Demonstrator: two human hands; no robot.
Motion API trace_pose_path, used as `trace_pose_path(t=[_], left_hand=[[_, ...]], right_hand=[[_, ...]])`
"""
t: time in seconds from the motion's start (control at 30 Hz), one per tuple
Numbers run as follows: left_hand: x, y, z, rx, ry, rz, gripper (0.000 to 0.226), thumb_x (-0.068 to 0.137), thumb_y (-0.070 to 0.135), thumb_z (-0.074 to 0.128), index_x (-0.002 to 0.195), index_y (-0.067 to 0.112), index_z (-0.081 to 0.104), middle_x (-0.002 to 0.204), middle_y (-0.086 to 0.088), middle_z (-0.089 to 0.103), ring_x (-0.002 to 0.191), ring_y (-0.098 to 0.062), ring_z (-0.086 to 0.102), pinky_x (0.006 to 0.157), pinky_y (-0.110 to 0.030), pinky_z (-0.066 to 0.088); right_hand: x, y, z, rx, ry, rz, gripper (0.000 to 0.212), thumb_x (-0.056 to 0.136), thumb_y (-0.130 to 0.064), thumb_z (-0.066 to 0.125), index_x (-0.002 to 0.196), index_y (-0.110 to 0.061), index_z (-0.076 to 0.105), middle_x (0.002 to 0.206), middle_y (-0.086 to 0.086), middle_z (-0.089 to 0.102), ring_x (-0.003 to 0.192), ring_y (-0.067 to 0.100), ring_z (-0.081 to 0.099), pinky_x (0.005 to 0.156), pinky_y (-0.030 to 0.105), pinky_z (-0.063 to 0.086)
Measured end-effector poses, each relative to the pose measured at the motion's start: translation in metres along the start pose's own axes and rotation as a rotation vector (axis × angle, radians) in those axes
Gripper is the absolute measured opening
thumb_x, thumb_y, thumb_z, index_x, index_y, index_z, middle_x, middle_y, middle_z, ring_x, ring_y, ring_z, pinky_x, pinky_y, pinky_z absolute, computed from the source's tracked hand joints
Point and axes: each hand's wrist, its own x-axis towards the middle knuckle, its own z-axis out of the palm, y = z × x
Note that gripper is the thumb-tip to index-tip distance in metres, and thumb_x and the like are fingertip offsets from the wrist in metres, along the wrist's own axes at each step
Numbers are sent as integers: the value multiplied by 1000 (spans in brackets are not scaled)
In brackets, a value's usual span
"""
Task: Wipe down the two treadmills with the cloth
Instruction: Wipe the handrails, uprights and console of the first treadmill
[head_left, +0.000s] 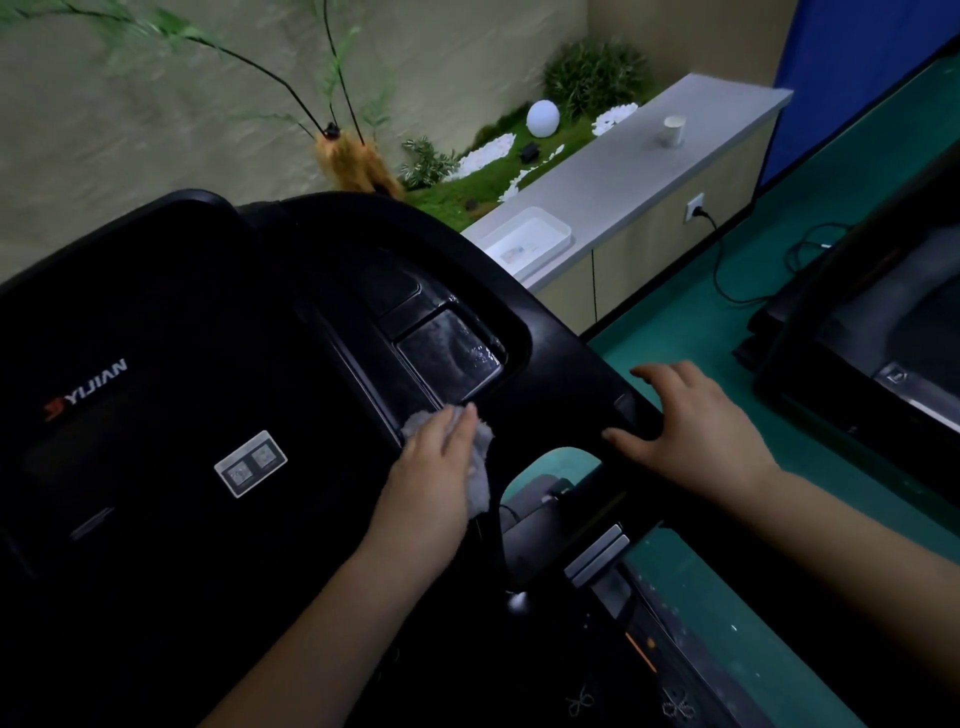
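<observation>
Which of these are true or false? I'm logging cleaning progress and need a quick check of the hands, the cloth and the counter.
1. The left hand presses the grey cloth on the treadmill console. True.
2. The right hand holds a spray bottle. False: it rests flat on the console's right handrail, holding nothing.
3. A paper cup stands on the grey counter. True.
4. The white tray lies on the green floor. False: it sits on the counter.
5. A second treadmill stands at the right. True.
</observation>
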Motion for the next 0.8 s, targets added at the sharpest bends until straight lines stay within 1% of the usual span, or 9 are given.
trace_pose_path(t=[0.1, 0.17, 0.23, 0.27, 0.33, 0.4, 0.47, 0.6, 0.8], left_hand=[[24, -1, -35, -414, 145, -140, 58, 96, 15, 50, 148, 20, 26, 138, -3, 43, 122, -16, 47, 95, -21, 37], [47, 1, -55, -421, 425, -108, 50, 94, 15, 54, 140, 10, 35, 135, -11, 47, 116, -18, 51, 95, -20, 41], [75, -3, -60, -281, 628, -85, 48, 93, 18, 55, 136, 4, 39, 138, -16, 40, 122, -22, 44, 103, -20, 34], [91, -7, -58, -183, 641, -111, 51, 93, 23, 55, 137, 4, 38, 143, -17, 35, 129, -26, 38, 108, -27, 30], [118, -17, -41, -10, 485, -201, 61, 95, 32, 50, 146, 8, 28, 155, -16, 19, 142, -32, 17, 116, -41, 19], [134, -24, -19, 134, 327, -219, 66, 97, 34, 43, 151, 9, 13, 159, -15, 0, 146, -31, -5, 119, -45, 5], [141, -30, -6, 215, 304, -207, 68, 99, 34, 40, 151, 8, 6, 159, -14, -8, 146, -30, -13, 117, -43, -3], [158, -39, -19, 250, 369, -242, 65, 99, 30, 39, 151, 5, 9, 159, -14, -10, 146, -29, -12, 118, -41, -2], [185, -39, -53, 96, 569, -559, 58, 100, 24, 39, 144, -7, 19, 158, -14, 8, 144, -33, 11, 115, -41, 13]], right_hand=[[17, -11, 0, 18, 14, -45, 74, 75, -58, 65, 137, -25, 39, 132, 3, 46, 122, 25, 46, 95, 39, 45], [22, -17, 6, 33, -7, -61, 70, 77, -57, 62, 135, -26, 38, 131, 3, 47, 119, 25, 48, 93, 39, 46], [22, -18, 13, 34, -14, -60, 67, 79, -58, 59, 134, -27, 37, 128, 2, 50, 114, 25, 53, 88, 37, 48], [22, -17, 15, 25, -8, -61, 66, 79, -59, 57, 133, -27, 37, 127, 2, 51, 112, 25, 54, 86, 37, 48], [22, -15, 16, 9, 9, -65, 66, 79, -61, 56, 133, -27, 37, 126, 1, 53, 111, 24, 56, 85, 36, 49], [22, -14, 16, 5, 21, -70, 66, 80, -60, 56, 134, -27, 37, 125, 0, 53, 110, 23, 56, 83, 35, 49], [22, -15, 17, -3, 28, -79, 65, 80, -60, 56, 134, -28, 37, 123, -1, 54, 108, 22, 56, 82, 34, 48], [23, -15, 18, -7, 32, -83, 63, 80, -60, 56, 132, -29, 38, 120, -2, 55, 107, 21, 57, 81, 34, 49], [23, -16, 18, -19, 30, -86, 63, 79, -60, 57, 130, -28, 39, 118, -1, 55, 106, 22, 57, 80, 35, 49]])
